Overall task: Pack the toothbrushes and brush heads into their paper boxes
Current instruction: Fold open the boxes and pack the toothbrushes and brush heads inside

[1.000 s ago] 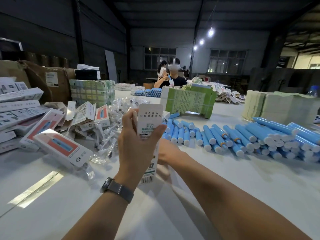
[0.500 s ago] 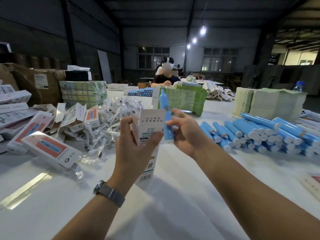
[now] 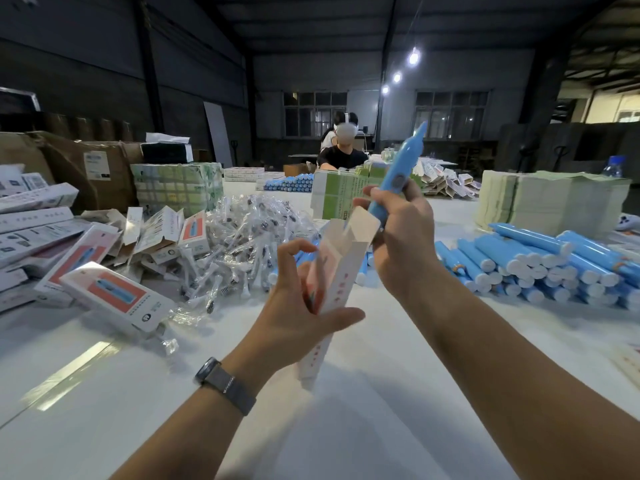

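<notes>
- a white table (image 3: 104, 393) fills the foreground of a dim warehouse, with dark walls, windows at the back and three lamps (image 3: 397, 77) strung from the roof.
- on the table: printed boxes (image 3: 114, 296) stacked at the left, a heap of bagged brush heads (image 3: 239, 237) in the middle, rows of blue toothbrush handles (image 3: 540, 261) at the right, and a pale green stack of paper (image 3: 550, 202) behind them.
- a person in black (image 3: 341, 155) sits at the far end.
- the left hand (image 3: 294, 317) grips a paper box (image 3: 337, 282) at its middle, tilted, open end up and flap raised.
- the right hand (image 3: 401, 237) holds a blue toothbrush (image 3: 394, 174) by its lower part, tip up, its base just at the box mouth.
- half a second ago the toothbrush stood upright beside the box; now it leans right and sits over the opening, and the box has turned from its printed face to its narrow side.
</notes>
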Motion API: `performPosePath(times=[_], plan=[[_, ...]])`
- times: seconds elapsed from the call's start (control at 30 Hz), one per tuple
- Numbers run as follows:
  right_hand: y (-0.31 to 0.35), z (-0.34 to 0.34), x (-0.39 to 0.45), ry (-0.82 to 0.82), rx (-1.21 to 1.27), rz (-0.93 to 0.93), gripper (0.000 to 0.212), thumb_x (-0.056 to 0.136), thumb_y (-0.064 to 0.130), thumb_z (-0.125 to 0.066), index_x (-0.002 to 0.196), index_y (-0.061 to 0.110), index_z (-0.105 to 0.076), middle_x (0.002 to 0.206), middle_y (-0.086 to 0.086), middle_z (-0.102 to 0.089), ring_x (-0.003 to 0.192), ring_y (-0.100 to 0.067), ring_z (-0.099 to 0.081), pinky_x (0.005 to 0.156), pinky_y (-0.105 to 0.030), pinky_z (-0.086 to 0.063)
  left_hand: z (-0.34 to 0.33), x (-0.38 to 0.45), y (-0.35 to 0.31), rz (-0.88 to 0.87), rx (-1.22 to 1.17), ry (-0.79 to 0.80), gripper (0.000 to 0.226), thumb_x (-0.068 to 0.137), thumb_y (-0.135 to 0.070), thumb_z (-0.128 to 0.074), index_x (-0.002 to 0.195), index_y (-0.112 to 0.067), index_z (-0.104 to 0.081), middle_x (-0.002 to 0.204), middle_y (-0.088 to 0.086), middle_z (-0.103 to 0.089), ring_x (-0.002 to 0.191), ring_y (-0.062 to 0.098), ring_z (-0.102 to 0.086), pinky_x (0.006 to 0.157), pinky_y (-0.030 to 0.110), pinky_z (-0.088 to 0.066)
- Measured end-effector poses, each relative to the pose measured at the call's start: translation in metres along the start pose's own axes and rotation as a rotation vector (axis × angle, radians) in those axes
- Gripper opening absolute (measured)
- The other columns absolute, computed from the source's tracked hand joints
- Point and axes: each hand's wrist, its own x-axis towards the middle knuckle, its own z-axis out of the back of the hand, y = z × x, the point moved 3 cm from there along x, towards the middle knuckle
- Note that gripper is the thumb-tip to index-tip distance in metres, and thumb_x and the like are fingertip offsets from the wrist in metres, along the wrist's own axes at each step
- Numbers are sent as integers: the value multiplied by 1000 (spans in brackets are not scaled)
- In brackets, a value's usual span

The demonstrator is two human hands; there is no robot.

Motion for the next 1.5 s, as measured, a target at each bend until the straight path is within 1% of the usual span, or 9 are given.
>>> performPosePath(times=[0.1, 0.23, 0.37, 0.53, 0.7, 0.83, 1.07, 1.3, 1.5], plan=[[14, -2, -3, 7, -8, 110, 7, 100, 17, -52, 103, 22, -56, 98, -4, -73, 103, -25, -66, 92, -39, -49, 2, 1, -1, 2, 9, -64, 77, 62, -63, -77, 114, -53, -21, 100, -41, -54, 93, -14, -58, 79, 22, -50], [32, -12, -14, 95, -17, 225, 7, 101, 31, -51, 101, 24, -55, 86, -1, -75, 85, -17, -59, 73, -29, -41, 1, 0, -3, 6, -14, -43, 53, 79, -74, -43, 121, -50, -22, 104, -45, -50, 100, -18, -53, 79, 15, -47], [36, -22, -24, 209, -178, 299, 10, 94, 24, -62, 100, 17, -59, 98, -12, -69, 83, -16, -59, 68, -24, -47, 1, -1, -8, -15, 34, -105, 52, 77, -69, -53, 116, -42, -32, 96, -35, -56, 90, -8, -58, 74, 13, -47], [34, -28, -26, 283, -511, 345, 38, 89, 18, -69, 121, 19, -49, 104, -1, -59, 87, -8, -63, 76, -21, -56, 7, 3, -7, 16, 87, -271, 55, 72, -59, -78, 102, -43, -35, 89, -35, -58, 77, -6, -62, 63, 19, -49], [42, -33, -29, 298, -708, 507, 63, 79, 20, -64, 133, 22, -31, 96, 0, -55, 80, 4, -57, 60, -7, -49, 4, 3, -6, -14, 73, -334, 62, 65, -47, -86, 96, -51, -33, 89, -36, -60, 76, -5, -64, 60, 12, -51], [29, -31, -31, 405, -758, 491, 92, 78, 4, -67, 148, 31, -13, 102, 4, -52, 80, -18, -61, 66, -27, -59, 0, 2, -6, -69, 91, -345, 55, 80, -34, -80, 96, -48, -29, 86, -12, -65, 71, 3, -64, 62, 21, -52], [-1, -21, -28, 337, -811, 616, 30, 89, 29, -67, 115, 19, -56, 105, 9, -55, 91, -7, -54, 73, -19, -43, 3, 0, -9, -58, -14, -363, 48, 78, -59, -62, 99, -30, -31, 82, -3, -62, 71, 19, -67, 64, 46, -58], [-24, -19, -31, 468, -517, 375, 35, 88, 25, -62, 122, 34, -55, 110, 6, -56, 84, 2, -56, 67, -11, -47, 7, 3, -3, -44, -4, -412, 47, 80, -48, -68, 100, -28, -31, 84, -14, -64, 74, 20, -68, 67, 52, -59], [-41, -14, -27, 438, -442, 310, 24, 86, 18, -59, 98, 36, -69, 112, 3, -57, 85, 0, -62, 73, -17, -49, 26, 6, 3, -93, 126, -592, 48, 89, -34, -74, 98, -31, -27, 91, -9, -60, 73, 8, -65, 60, 34, -57]])
